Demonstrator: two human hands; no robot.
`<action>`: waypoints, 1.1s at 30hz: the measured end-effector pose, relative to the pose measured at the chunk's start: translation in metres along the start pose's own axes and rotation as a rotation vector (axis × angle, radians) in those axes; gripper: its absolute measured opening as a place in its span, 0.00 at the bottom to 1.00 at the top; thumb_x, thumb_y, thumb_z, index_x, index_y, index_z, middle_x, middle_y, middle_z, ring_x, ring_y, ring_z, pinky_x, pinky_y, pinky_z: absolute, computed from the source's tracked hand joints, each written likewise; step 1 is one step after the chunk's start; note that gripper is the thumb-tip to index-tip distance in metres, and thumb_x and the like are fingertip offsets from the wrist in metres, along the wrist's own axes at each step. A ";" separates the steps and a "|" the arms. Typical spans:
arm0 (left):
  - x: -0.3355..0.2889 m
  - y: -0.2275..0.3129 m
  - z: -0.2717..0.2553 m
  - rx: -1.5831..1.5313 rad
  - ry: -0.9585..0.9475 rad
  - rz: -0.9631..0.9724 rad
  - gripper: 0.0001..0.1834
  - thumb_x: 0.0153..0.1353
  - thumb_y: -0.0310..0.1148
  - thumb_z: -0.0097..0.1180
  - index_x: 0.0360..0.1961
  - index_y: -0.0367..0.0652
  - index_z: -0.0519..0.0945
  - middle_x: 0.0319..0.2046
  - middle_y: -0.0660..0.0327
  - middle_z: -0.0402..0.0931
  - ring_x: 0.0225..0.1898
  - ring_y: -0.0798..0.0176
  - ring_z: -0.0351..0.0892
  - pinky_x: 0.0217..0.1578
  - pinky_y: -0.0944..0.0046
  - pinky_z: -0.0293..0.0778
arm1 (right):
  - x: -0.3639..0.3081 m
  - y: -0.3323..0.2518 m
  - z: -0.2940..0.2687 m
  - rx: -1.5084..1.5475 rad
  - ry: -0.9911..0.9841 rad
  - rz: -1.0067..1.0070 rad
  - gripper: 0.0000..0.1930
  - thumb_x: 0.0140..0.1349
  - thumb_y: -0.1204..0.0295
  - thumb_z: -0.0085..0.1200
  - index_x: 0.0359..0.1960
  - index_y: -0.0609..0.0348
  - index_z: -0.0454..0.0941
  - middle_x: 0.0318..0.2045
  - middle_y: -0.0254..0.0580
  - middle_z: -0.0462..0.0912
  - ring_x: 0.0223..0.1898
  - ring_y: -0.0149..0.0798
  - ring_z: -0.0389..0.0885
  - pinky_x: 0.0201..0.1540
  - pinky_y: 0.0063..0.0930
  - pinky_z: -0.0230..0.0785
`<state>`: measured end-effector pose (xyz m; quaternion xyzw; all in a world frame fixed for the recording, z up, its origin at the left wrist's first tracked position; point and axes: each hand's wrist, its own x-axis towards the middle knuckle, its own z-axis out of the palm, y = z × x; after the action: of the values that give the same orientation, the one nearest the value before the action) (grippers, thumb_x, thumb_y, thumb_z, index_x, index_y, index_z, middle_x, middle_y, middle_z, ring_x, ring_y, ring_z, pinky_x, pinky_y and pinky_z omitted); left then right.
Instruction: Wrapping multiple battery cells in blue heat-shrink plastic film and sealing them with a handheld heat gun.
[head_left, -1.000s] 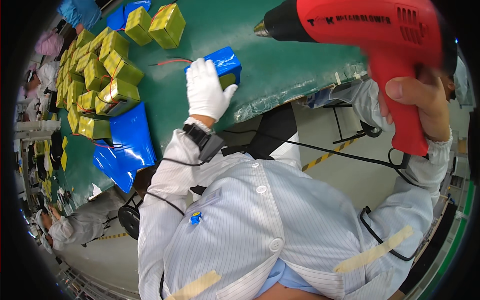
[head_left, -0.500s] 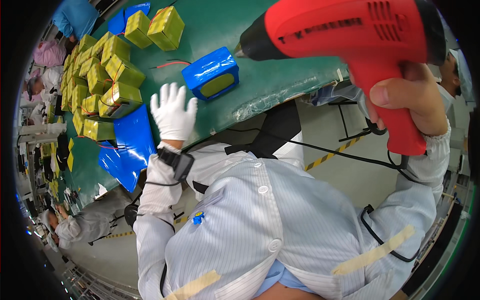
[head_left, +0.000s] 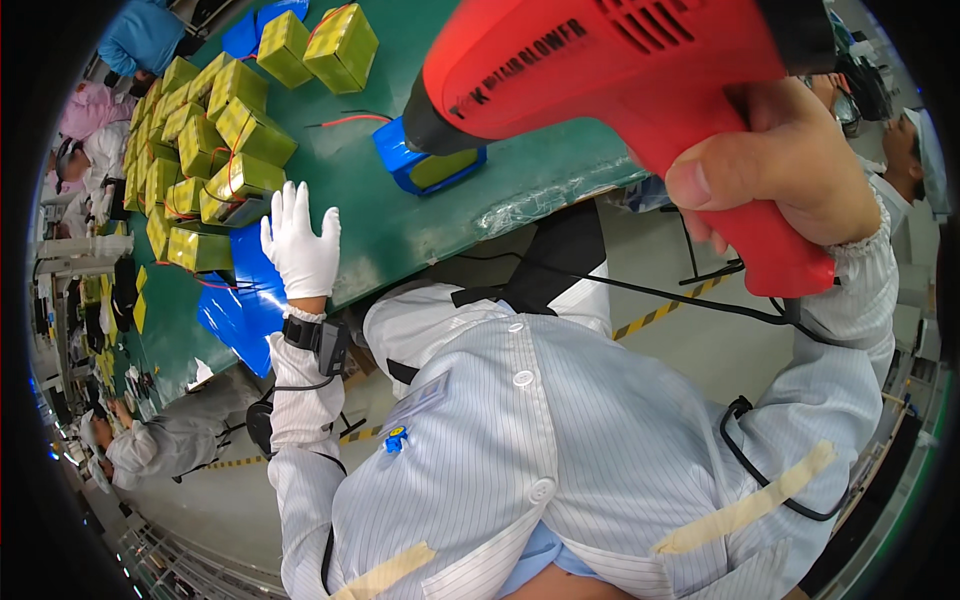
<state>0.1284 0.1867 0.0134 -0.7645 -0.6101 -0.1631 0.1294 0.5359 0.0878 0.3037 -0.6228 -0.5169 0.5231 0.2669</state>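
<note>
A red heat gun point(head_left: 590, 80) with a black nozzle is gripped by its handle in my bare right hand point(head_left: 780, 165). Its nozzle points left and downward, in front of a battery pack point(head_left: 440, 172) in blue wrap that stands on the green table. The nozzle hides part of that pack, and I cannot tell whether the two touch. Red and black wires leave the pack's left side. My white-gloved left hand point(head_left: 303, 245) has its fingers stretched out and holds nothing. It is over blue wrap sheets point(head_left: 255, 275) near the table's front edge.
Several yellow-wrapped battery packs point(head_left: 245, 190) crowd the left of the green table point(head_left: 370, 245); two more point(head_left: 340, 48) stand farther back. A black cable point(head_left: 640, 285) runs below the table edge to the heat gun. Other people work at the left and right.
The heat gun has moved left, and its nozzle now overlaps the blue pack in view. My left hand has shifted left and slightly down, away from the pack, still outstretched.
</note>
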 end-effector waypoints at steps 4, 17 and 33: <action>0.000 0.002 0.001 -0.017 -0.002 0.006 0.32 0.62 0.44 0.63 0.66 0.46 0.75 0.69 0.55 0.70 0.72 0.50 0.64 0.71 0.45 0.53 | 0.002 -0.004 0.005 0.020 -0.020 -0.027 0.33 0.47 0.68 0.69 0.55 0.70 0.73 0.34 0.47 0.81 0.20 0.37 0.81 0.20 0.29 0.74; 0.013 0.022 0.006 -0.085 0.026 0.081 0.33 0.60 0.44 0.65 0.65 0.43 0.75 0.68 0.53 0.71 0.70 0.49 0.65 0.69 0.46 0.57 | 0.001 -0.008 -0.002 -0.050 -0.011 0.049 0.28 0.48 0.67 0.68 0.49 0.71 0.76 0.32 0.46 0.81 0.20 0.36 0.80 0.21 0.29 0.74; 0.022 0.054 -0.002 -0.087 -0.017 0.162 0.34 0.62 0.44 0.64 0.66 0.40 0.74 0.68 0.51 0.70 0.71 0.46 0.65 0.68 0.46 0.59 | -0.005 0.003 -0.002 -0.002 0.060 0.006 0.31 0.48 0.70 0.66 0.55 0.71 0.73 0.31 0.46 0.81 0.20 0.36 0.80 0.20 0.30 0.72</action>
<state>0.1852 0.1935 0.0238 -0.8175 -0.5398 -0.1720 0.1034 0.5387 0.0824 0.3038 -0.6403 -0.5072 0.5043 0.2800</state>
